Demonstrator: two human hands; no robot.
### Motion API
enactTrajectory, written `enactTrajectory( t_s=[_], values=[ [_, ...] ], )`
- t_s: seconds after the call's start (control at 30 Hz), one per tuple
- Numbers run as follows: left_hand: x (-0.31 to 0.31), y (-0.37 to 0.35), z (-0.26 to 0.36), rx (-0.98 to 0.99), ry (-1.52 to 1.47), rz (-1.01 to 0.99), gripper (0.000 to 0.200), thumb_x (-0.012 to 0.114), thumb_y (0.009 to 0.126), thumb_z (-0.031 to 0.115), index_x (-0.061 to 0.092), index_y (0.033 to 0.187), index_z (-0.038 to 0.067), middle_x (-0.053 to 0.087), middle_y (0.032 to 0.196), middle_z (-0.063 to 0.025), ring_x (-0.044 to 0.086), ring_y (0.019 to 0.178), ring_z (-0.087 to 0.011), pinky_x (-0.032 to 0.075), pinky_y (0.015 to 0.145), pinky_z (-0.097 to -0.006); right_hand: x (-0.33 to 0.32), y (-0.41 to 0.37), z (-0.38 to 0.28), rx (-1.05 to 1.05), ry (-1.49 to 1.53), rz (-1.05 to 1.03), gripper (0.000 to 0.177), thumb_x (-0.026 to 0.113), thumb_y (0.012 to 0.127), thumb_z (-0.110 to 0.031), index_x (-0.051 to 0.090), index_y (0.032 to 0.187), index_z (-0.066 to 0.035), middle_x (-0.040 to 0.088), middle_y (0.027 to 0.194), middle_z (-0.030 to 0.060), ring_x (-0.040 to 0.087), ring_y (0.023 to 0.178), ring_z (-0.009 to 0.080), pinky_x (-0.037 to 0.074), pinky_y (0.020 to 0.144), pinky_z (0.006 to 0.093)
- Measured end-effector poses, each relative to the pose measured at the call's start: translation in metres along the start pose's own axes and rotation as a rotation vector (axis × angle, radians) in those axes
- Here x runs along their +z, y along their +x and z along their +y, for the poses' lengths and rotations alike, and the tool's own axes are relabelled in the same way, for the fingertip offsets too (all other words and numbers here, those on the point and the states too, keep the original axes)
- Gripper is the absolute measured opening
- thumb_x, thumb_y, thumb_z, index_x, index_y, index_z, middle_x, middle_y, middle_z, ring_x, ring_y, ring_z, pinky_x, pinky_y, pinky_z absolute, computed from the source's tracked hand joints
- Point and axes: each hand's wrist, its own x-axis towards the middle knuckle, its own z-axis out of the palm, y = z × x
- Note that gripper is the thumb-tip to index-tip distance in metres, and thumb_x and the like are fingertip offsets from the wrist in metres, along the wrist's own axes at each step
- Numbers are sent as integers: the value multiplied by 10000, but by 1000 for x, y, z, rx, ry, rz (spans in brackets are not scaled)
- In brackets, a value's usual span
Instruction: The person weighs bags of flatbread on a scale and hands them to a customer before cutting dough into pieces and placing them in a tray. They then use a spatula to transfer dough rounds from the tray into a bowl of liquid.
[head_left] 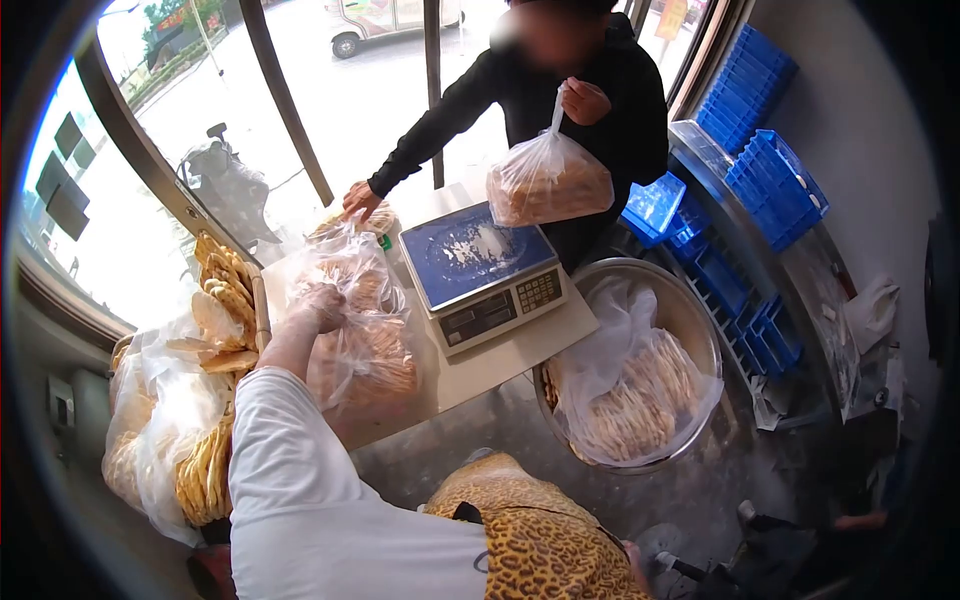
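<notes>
My left hand [322, 307] reaches forward over the counter, its fingers closed on the top of a clear plastic bag [365, 365] filled with flatbreads. Another bag of flatbreads [345, 265] lies just beyond it. Of my right side, only a strip of skin [636, 566] shows beside the leopard-print apron; its fingers are hidden. Across the counter, a person in black holds up a knotted bag of bread [550, 180] in one hand. That person's other hand [362, 200] touches the far bags.
A scale [480, 270] with white flour on its blue plate stands on the counter [450, 385]. At right, a metal basin [708, 335] holds bagged flatbreads. Blue crates [775, 190] line the right wall. Stacked flatbreads [225, 300] and another bread bag [150, 420] are at left.
</notes>
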Motion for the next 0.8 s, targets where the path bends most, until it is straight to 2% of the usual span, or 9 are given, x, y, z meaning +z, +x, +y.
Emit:
enactTrajectory(
  t_s=[0.03,0.13,0.2,0.3,0.47,0.53,0.63,0.73,0.8],
  values=[
    [7,9,-4,-58,-100,-74,487,738,839,409,724,1250,149,671,1339,-143,568,1290,-377,412,1155,-432,1,1,-1,-13,-2,-10,411,547,1019,-256,687,1083,125,726,1016,248,707,912,321,578,791,449],
    [-23,-11,7,-98,-33,-17,531,746,833,429,717,1239,89,674,1331,-157,556,1308,-389,400,1158,-431,-2,5,12,-84,4,-37,435,532,1027,-271,683,1092,132,724,1036,264,710,935,336,581,804,464],
    [-15,-4,-13,-60,52,-116,606,746,832,458,702,1272,44,667,1356,-175,592,1300,-348,448,1110,-435,-3,-7,7,-121,-13,-48,452,521,1033,-281,680,1097,137,723,1050,275,712,950,345,583,813,473],
    [-7,-3,-39,-49,123,-233,576,740,847,452,726,1235,28,692,1306,-193,647,1221,-338,492,1050,-426,4,-42,-53,-78,-111,26,320,788,920,-238,710,1012,59,726,847,85,666,737,153,543,673,323],
    [-20,-12,-53,-52,121,-267,490,717,871,407,751,1123,-13,751,1094,-218,728,1005,-347,560,903,-431,-1,-20,-9,-63,26,24,298,780,922,-222,714,1020,52,724,841,90,656,727,159,545,679,335],
    [-37,-29,-46,-84,-58,-238,439,706,884,390,767,1045,-14,763,997,-204,737,907,-325,571,839,-447,-5,-11,-2,-36,36,35,296,778,922,-220,715,1024,51,724,841,102,660,734,167,546,684,340],
    [-66,-60,-18,-168,-696,-235,355,680,946,353,747,942,5,730,837,-125,689,713,-239,560,665,-422,1,-7,4,96,-8,66,289,772,926,-213,712,1035,48,729,855,122,676,758,187,553,694,347],
    [-55,-66,-4,-265,-1379,-81,328,633,1014,329,712,911,27,668,756,-46,608,601,-159,504,543,-362,4,16,19,233,112,54,251,741,943,-172,701,1063,44,735,885,131,695,780,202,569,701,354],
    [-38,-63,-1,-330,-1742,3,309,573,1057,285,695,1010,6,704,819,-68,651,625,-200,538,559,-351,15,-6,-21,212,222,104,224,715,954,-140,693,1086,40,740,906,127,706,791,207,580,702,357]
  ],
)
